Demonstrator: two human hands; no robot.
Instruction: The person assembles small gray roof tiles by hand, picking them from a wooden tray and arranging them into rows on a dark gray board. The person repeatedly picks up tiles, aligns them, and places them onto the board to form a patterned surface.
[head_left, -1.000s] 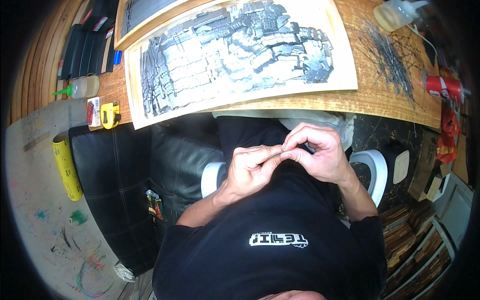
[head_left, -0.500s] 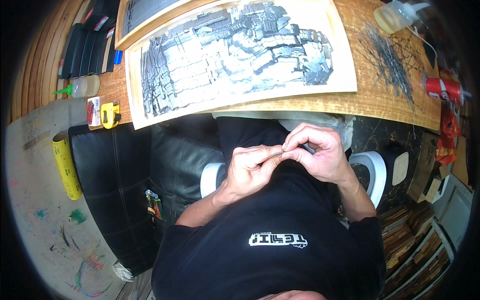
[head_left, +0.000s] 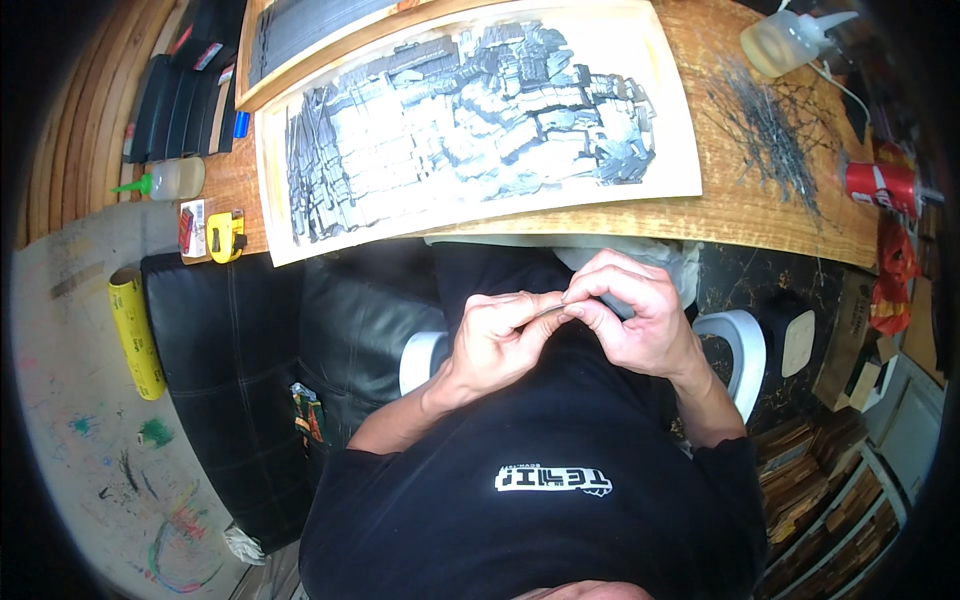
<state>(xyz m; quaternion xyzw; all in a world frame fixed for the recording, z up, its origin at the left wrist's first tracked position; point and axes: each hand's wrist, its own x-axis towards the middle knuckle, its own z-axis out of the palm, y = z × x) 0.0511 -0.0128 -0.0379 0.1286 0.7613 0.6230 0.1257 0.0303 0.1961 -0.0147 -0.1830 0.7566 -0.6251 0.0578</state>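
Both hands meet above my lap, just in front of the table edge. My left hand (head_left: 503, 333) is closed, thumb against fingers, on a thin dark strip (head_left: 548, 311) that shows only as a sliver. At the strip's other end, the thumb and fingertips of my right hand (head_left: 632, 312) pinch it; most of it is hidden by fingers. Beyond my hands, a white sheet (head_left: 480, 205) lies on the table, covered with a relief-like pattern of grey, black and white strips (head_left: 430, 120).
A wooden frame (head_left: 330, 55) overlaps the sheet's far left. At left are a yellow tape measure (head_left: 226, 237) and a green-tipped bottle (head_left: 176, 180). Thin dark slivers (head_left: 770, 130), another squeeze bottle (head_left: 785, 45) and a red can (head_left: 880, 187) lie right. A black seat (head_left: 225, 360) is beside me.
The view has shifted slightly. My hands stay together on the strip, with only a small shift of the right fingers.
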